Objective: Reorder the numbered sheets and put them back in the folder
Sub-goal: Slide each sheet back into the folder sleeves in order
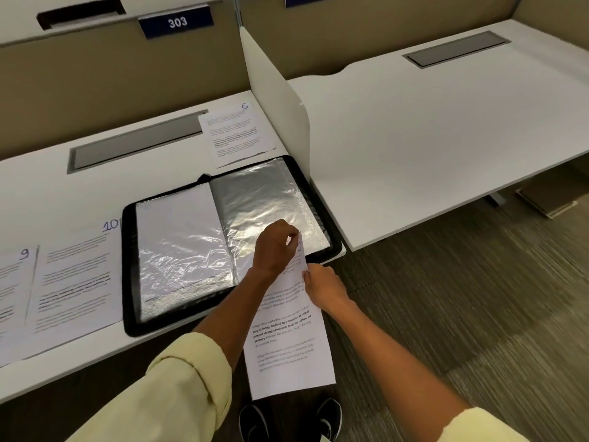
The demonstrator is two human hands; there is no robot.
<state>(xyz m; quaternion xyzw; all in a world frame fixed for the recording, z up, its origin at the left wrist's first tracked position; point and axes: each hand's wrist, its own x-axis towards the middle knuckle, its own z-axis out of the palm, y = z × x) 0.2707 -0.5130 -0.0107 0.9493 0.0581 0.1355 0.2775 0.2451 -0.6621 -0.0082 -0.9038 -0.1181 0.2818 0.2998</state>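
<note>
The black folder lay open on the white desk, near its right edge, with two crinkled clear sleeves facing up. The left hand reached across its near right corner, fingers curled and pinching the top edge of a printed sheet; whether it also gripped the mouth of the right-hand sleeve could not be told. The right hand held the same sheet by its right edge, thumb on the face, fingers curled behind. Most of that sheet hung unsupported off the near edge of the desk, above the floor and the person's shoes. Its number was hidden under the left hand. Sheets marked 9 and 10 lay flat on the desk left of the folder, and a sheet marked 6 lay just beyond it. It looked as if the sheet was being fed into the right sleeve. The likely trouble was the leading corner catching on the wrinkled plastic and buckling or creasing, since the long free tail gave little stiffness. If either pinch loosened, the sheet would probably slide to the floor. The folder itself overhung the desk corner slightly, so a hard push could shift it. An unchecked number could also put the sheet in the wrong place.
</note>
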